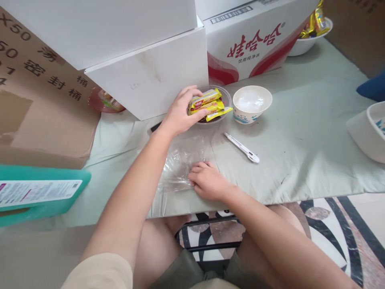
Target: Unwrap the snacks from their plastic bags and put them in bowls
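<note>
My left hand (182, 110) is closed around several yellow wafer packets (212, 105), fingers over the far side and thumb on the near side. The packets are over a clear plastic bowl (228, 98) with dark contents partly hidden beneath them. Nearer to me, a crumpled clear plastic bag (176, 164) lies on the cloth. At the bag's right edge, my right hand (209, 180) rests with curled fingers gripping the film. Right of the bag lies a white utility knife (242, 148). A paper bowl (248, 117) with whitish translucent contents stands beside the clear bowl.
White boxes (168, 68) and a red-and-white carton (255, 52) stand behind the bowls. A brown carton (45, 132) and green container (72, 174) are left. At back right sits a white bowl (303, 46) of yellow packets; another white container (363, 130) stands right.
</note>
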{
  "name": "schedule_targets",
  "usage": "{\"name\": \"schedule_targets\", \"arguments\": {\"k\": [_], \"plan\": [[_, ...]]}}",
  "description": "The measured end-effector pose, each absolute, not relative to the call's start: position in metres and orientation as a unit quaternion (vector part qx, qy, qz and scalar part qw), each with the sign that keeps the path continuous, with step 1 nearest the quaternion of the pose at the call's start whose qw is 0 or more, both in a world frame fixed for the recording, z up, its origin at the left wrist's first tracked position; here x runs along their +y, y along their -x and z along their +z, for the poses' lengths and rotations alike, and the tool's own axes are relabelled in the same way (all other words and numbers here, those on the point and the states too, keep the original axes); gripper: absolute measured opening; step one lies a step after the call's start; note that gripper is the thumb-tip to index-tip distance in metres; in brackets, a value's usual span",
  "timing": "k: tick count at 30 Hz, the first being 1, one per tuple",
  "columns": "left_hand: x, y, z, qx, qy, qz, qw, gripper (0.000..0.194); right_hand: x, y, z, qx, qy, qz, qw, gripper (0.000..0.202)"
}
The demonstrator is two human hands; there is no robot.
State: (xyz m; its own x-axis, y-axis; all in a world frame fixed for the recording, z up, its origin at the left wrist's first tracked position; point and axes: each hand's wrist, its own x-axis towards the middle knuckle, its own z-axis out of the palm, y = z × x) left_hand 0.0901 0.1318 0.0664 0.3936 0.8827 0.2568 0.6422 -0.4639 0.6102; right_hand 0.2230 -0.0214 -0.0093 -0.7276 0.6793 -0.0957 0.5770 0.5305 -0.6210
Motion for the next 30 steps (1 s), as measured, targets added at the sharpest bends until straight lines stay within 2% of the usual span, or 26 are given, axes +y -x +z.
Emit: {"name": "schedule_targets", "arguments": {"k": [4, 7, 9, 12, 15, 17, 18, 22, 25, 30], "plan": [[0.051, -0.039, 0.064, 0.531, -0.757, 0.323, 0.202, 0.033, -0.026, -0.228, -0.005, -0.858, 0.41, 0.299, 0.076, 0.018], [-0.008, -0.013, 0.051, 0.555, -0.768, 0.17, 0.271, 0.051, -0.032, -0.228, -0.003, -0.836, 0.476, 0.263, 0.077, 0.019], [-0.034, -0.007, 0.039, 0.55, -0.786, 0.079, 0.271, 0.053, -0.036, -0.226, -0.002, -0.833, 0.495, 0.232, 0.083, 0.018], [-0.049, -0.002, 0.026, 0.561, -0.797, 0.026, 0.222, 0.034, -0.043, -0.227, -0.001, -0.832, 0.515, 0.183, 0.094, 0.013], [-0.048, 0.01, 0.024, 0.577, -0.795, 0.024, 0.182, 0.017, -0.048, -0.237, -0.001, -0.826, 0.531, 0.156, 0.105, 0.01], [-0.042, 0.02, 0.029, 0.584, -0.788, 0.037, 0.192, 0.006, -0.047, -0.25, -0.003, -0.817, 0.545, 0.149, 0.113, 0.01], [-0.039, 0.023, 0.032, 0.584, -0.784, 0.045, 0.207, 0.008, -0.045, -0.257, -0.004, -0.81, 0.554, 0.148, 0.123, 0.009], [-0.027, 0.029, 0.047, 0.572, -0.763, 0.079, 0.292, 0.023, -0.034, -0.281, -0.007, -0.762, 0.58, 0.173, 0.23, 0.006], [-0.024, 0.03, 0.051, 0.567, -0.734, 0.115, 0.355, 0.025, -0.026, -0.287, -0.007, -0.718, 0.565, 0.248, 0.323, 0.01], [-0.025, 0.045, 0.032, 0.561, -0.676, 0.253, 0.405, 0.023, -0.016, -0.279, -0.009, -0.612, 0.496, 0.408, 0.461, 0.021]]}}
